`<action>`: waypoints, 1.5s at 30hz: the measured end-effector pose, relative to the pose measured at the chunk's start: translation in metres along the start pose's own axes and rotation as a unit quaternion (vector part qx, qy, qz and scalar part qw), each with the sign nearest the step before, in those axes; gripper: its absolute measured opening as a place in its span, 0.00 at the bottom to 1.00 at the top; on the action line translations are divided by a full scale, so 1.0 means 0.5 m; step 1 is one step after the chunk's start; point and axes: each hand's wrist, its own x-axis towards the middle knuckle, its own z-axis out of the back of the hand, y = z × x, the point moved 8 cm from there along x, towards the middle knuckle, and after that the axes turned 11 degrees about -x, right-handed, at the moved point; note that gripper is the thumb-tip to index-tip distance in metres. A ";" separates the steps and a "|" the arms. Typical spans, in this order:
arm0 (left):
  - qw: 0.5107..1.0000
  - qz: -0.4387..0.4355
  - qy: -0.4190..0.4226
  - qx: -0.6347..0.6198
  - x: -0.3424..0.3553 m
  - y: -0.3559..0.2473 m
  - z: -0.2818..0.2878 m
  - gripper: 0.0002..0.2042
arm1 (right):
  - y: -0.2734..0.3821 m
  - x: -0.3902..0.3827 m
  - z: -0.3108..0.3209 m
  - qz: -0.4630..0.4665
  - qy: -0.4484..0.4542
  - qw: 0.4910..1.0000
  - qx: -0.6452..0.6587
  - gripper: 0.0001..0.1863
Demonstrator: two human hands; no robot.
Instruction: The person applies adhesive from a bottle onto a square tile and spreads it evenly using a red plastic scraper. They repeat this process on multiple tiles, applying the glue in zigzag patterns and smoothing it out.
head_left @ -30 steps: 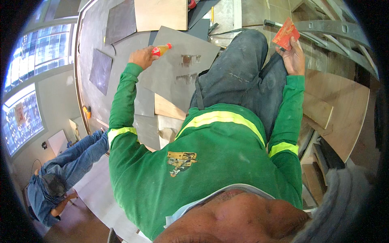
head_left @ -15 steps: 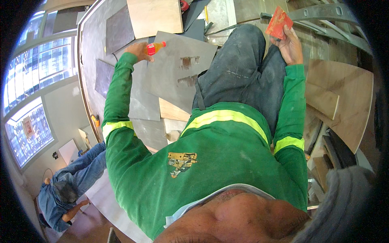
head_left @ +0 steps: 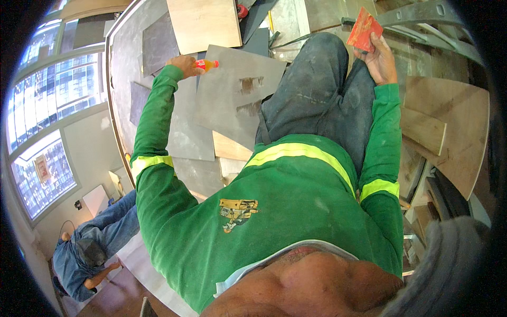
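Observation:
My left hand (head_left: 182,65) is stretched out over the grey sheets, its fingers closed round a small plastic bottle (head_left: 207,65). The bottle has a red cap and label and holds orange-yellow liquid. It lies sideways in the grip, cap pointing right, and my hand covers its other end. Beyond my knee, my right hand (head_left: 381,62) pinches a flat, squarish red piece (head_left: 364,30) with worn yellowish marks between thumb and fingers. The red piece is held up in the air; whether it is a scraper or folded abrasive cannot be made out.
A grey sheet (head_left: 227,100) with brown smears lies left of my legs, below a pale wooden board (head_left: 204,24). At right are a curved brown panel (head_left: 459,121) and a metal ladder-like frame (head_left: 422,16). Another person (head_left: 87,248) in blue bends over at lower left.
The bottle has tipped closer to level, and my left hand covers more of its label. The whole view has shifted slightly; my right hand still holds the red piece much as before.

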 end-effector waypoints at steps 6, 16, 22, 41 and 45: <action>0.997 0.021 -0.040 0.069 0.000 0.002 0.016 0.31 | -0.008 0.010 0.006 -0.002 0.004 1.000 -0.003 0.23; 0.992 0.043 -0.054 0.101 -0.011 0.004 0.045 0.28 | -0.001 0.004 0.007 0.017 0.008 1.000 0.018 0.25; 0.992 0.056 -0.054 0.101 -0.011 0.009 0.057 0.27 | -0.006 0.010 0.018 0.023 0.013 0.999 0.025 0.24; 0.981 -0.137 -0.135 0.006 -0.047 -0.274 0.035 0.33 | -0.004 0.010 0.005 0.014 0.029 0.999 0.026 0.23; 0.980 -0.149 -0.135 -0.005 -0.043 -0.282 0.020 0.33 | -0.002 0.007 0.008 0.014 0.024 0.999 0.021 0.23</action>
